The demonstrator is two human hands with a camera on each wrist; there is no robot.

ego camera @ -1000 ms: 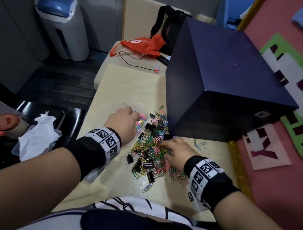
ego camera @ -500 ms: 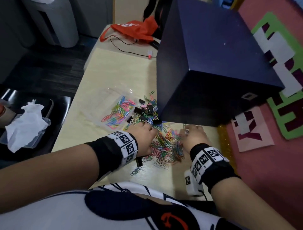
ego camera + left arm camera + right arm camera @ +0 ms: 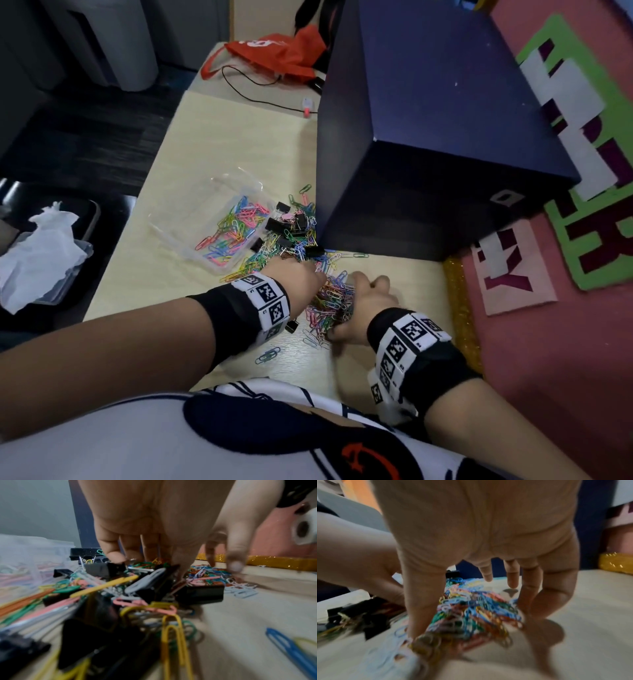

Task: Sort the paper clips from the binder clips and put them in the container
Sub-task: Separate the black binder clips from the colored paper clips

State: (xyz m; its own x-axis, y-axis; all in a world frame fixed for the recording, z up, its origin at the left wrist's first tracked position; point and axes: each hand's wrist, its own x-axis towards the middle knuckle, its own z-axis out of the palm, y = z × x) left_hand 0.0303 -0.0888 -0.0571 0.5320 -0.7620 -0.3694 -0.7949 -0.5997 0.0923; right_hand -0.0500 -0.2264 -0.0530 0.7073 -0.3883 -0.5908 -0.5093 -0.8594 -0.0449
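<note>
A heap of coloured paper clips [image 3: 330, 301] lies on the pale table between my hands, with black binder clips [image 3: 274, 224] mixed in at its far left. The clear plastic container [image 3: 191, 205] beside them holds several paper clips. My left hand [image 3: 301, 279] reaches down into the mixed pile; in the left wrist view its fingers [image 3: 116, 557] touch a binder clip [image 3: 104, 568], fairly straight, with the thumb apart. My right hand [image 3: 363, 298] claws over the heap: in the right wrist view the thumb [image 3: 419, 608] and the curled ring and little fingers enclose a clump of paper clips [image 3: 476, 605].
A large dark blue box [image 3: 428, 120] stands right behind the pile. A gold glitter strip [image 3: 459, 308] edges the table on the right, with a pink lettered board [image 3: 513, 274] beyond. An orange bag [image 3: 274, 51] and cable lie far back. A loose blue clip [image 3: 267, 356] lies near me.
My left hand came back from the container to the near side of the pile. My right hand slid over the heap and now brackets a clump. The view tilted down.
</note>
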